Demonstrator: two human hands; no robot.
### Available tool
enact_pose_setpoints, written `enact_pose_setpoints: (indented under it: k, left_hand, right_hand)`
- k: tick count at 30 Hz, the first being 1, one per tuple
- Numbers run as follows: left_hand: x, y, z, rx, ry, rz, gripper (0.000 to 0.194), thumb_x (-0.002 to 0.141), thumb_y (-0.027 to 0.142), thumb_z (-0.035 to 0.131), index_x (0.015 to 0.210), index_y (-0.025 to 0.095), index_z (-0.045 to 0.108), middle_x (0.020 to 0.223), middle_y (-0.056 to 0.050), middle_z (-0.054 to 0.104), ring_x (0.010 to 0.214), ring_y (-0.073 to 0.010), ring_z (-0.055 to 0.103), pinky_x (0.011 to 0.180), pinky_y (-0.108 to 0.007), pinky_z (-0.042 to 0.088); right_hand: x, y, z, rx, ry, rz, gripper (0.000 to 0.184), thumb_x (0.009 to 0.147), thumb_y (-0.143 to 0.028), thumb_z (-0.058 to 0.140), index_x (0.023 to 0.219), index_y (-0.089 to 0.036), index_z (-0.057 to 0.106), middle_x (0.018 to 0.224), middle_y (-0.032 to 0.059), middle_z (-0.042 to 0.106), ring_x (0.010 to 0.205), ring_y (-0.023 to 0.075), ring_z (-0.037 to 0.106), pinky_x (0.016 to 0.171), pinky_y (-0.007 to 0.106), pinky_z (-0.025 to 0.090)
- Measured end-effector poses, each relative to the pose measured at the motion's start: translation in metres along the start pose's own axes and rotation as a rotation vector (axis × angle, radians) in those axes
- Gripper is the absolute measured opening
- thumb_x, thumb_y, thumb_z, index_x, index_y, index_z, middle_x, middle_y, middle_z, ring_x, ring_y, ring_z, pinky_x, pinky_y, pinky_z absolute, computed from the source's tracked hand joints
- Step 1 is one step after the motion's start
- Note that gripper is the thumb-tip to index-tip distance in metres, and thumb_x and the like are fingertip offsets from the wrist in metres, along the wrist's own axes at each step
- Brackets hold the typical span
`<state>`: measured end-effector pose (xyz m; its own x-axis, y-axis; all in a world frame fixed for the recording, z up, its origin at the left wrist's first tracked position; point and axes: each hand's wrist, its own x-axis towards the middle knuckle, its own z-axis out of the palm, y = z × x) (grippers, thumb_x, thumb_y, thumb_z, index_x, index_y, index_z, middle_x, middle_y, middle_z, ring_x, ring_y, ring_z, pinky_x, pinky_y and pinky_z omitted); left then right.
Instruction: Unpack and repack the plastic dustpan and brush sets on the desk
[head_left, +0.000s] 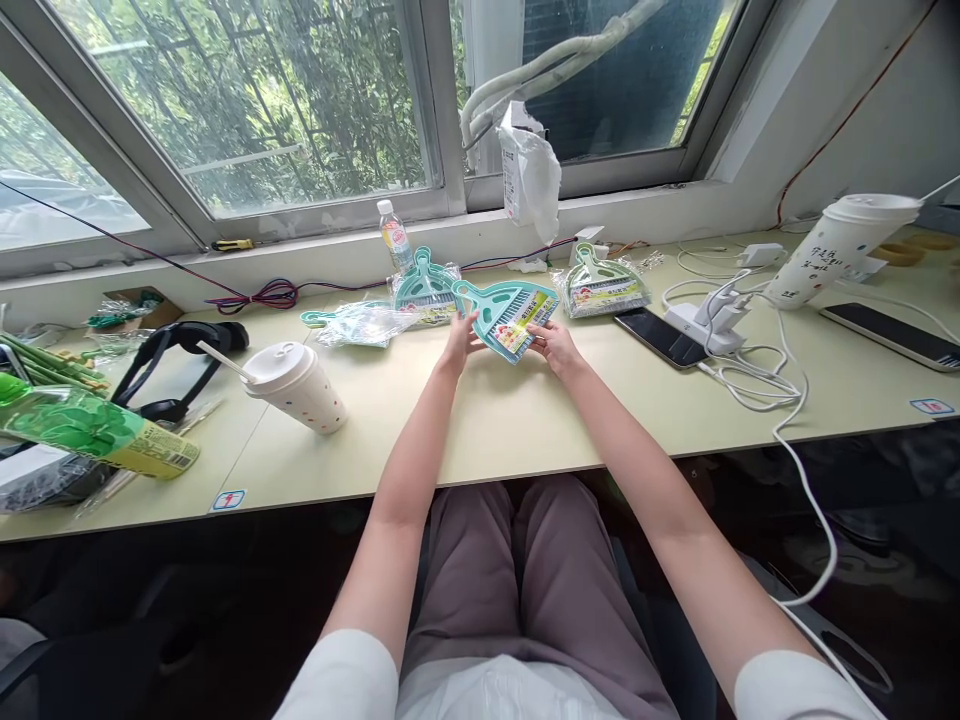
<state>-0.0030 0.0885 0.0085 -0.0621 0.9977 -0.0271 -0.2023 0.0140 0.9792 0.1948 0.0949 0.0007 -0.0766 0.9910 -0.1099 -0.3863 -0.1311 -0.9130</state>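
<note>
Between my two hands, a little above the table, is a small mint-green dustpan and brush set [495,308] with a colourful label, tilted down to the right. My left hand [459,345] grips it near the handle side. The fingers of my right hand [553,346] close on its lower right edge by the label. Behind it on the left, another dustpan set [424,283] lies in clear wrapping, beside a wrapped green piece [364,322] under crumpled plastic. A third packaged set [602,285] rests to the right of my right hand.
A white lidded cup [296,385] with a straw stands left of my arms, near black headphones [176,360] and a green bottle [97,425]. On the right are a phone [660,337], a power strip [705,325] with tangled cables, and a large cup [832,250].
</note>
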Motion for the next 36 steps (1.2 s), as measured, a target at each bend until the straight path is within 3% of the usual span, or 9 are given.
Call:
enact_pose_setpoints:
  k: [4, 6, 10, 16, 20, 24, 29, 33, 36]
  left_hand:
    - [-0.008, 0.016, -0.027, 0.512, 0.595, 0.271, 0.062, 0.091, 0.019, 0.045, 0.150, 0.023, 0.027, 0.140, -0.014, 0.056, 0.134, -0.0289, 0.050, 0.110, -0.050, 0.043]
    - [-0.012, 0.020, -0.044, 0.858, 0.746, 0.424, 0.059, 0.087, 0.010, 0.044, 0.144, 0.022, 0.040, 0.151, -0.013, 0.045, 0.148, -0.0292, 0.031, 0.120, -0.053, 0.028]
    - [-0.013, 0.020, -0.072, 1.170, 0.759, 0.380, 0.055, 0.083, 0.002, 0.041, 0.135, 0.014, 0.053, 0.132, -0.018, 0.060, 0.141, -0.0287, 0.040, 0.123, -0.055, 0.015]
    - [-0.010, 0.022, -0.096, 1.158, 0.906, 0.295, 0.050, 0.091, 0.004, 0.027, 0.126, 0.014, 0.060, 0.126, -0.021, 0.061, 0.132, -0.0327, 0.046, 0.115, -0.060, 0.026]
    - [-0.015, 0.023, -0.102, 1.159, 0.928, 0.267, 0.044, 0.092, 0.005, 0.029, 0.108, 0.016, 0.068, 0.119, -0.020, 0.065, 0.131, -0.0348, 0.045, 0.113, -0.062, 0.027]
    - [-0.020, 0.032, -0.090, 1.048, 1.026, 0.418, 0.041, 0.094, 0.008, 0.032, 0.108, 0.021, 0.068, 0.118, -0.011, 0.067, 0.126, -0.0280, 0.050, 0.117, -0.053, 0.024]
    - [-0.019, 0.035, -0.059, 0.971, 0.759, 0.638, 0.045, 0.091, 0.004, 0.031, 0.095, 0.024, 0.070, 0.122, -0.006, 0.065, 0.126, -0.0220, 0.052, 0.119, -0.045, 0.030]
    - [-0.015, 0.021, -0.045, 1.024, 0.518, 0.613, 0.044, 0.081, 0.000, 0.035, 0.068, 0.026, 0.068, 0.113, -0.002, 0.068, 0.126, -0.0229, 0.054, 0.125, -0.050, 0.015]
    - [-0.014, 0.013, -0.044, 1.027, 0.490, 0.561, 0.041, 0.082, 0.004, 0.038, 0.066, 0.026, 0.068, 0.106, -0.003, 0.070, 0.125, -0.0252, 0.053, 0.126, -0.054, 0.005]
  right_hand:
    - [0.002, -0.003, -0.004, 0.033, -0.016, -0.021, 0.012, 0.086, -0.005, 0.063, 0.088, -0.016, 0.066, 0.082, 0.0019, 0.075, 0.072, 0.0124, 0.071, 0.072, 0.024, 0.063]
    - [0.002, -0.004, -0.006, 0.031, -0.022, -0.014, 0.012, 0.086, -0.005, 0.062, 0.088, -0.016, 0.066, 0.083, 0.0025, 0.075, 0.072, 0.0121, 0.072, 0.071, 0.023, 0.063]
    - [-0.001, -0.006, -0.006, 0.021, -0.033, 0.000, 0.011, 0.087, -0.004, 0.061, 0.088, -0.015, 0.066, 0.081, 0.0027, 0.075, 0.068, 0.0109, 0.071, 0.067, 0.020, 0.062]
    - [-0.003, -0.007, -0.005, 0.000, -0.033, 0.010, 0.013, 0.086, -0.003, 0.061, 0.086, -0.014, 0.066, 0.077, 0.0024, 0.074, 0.065, 0.0110, 0.070, 0.067, 0.022, 0.062]
    - [-0.003, -0.007, -0.005, -0.018, -0.020, 0.017, 0.012, 0.086, -0.003, 0.061, 0.086, -0.014, 0.066, 0.079, 0.0031, 0.075, 0.066, 0.0119, 0.070, 0.072, 0.025, 0.063]
    - [-0.002, -0.005, -0.005, -0.019, -0.012, 0.018, 0.012, 0.086, -0.003, 0.062, 0.087, -0.014, 0.066, 0.079, 0.0030, 0.074, 0.064, 0.0109, 0.070, 0.068, 0.022, 0.062]
    - [0.002, -0.004, -0.007, 0.017, 0.047, -0.004, 0.011, 0.086, -0.005, 0.062, 0.086, -0.016, 0.064, 0.080, 0.0018, 0.074, 0.068, 0.0113, 0.070, 0.069, 0.022, 0.063]
    - [0.004, -0.004, -0.011, 0.062, 0.100, -0.021, 0.011, 0.086, -0.006, 0.062, 0.086, -0.017, 0.064, 0.081, 0.0013, 0.074, 0.070, 0.0108, 0.071, 0.072, 0.022, 0.063]
    - [0.004, -0.005, -0.011, 0.072, 0.086, -0.024, 0.012, 0.086, -0.004, 0.062, 0.084, -0.016, 0.065, 0.080, 0.0019, 0.074, 0.069, 0.0108, 0.070, 0.069, 0.021, 0.062]
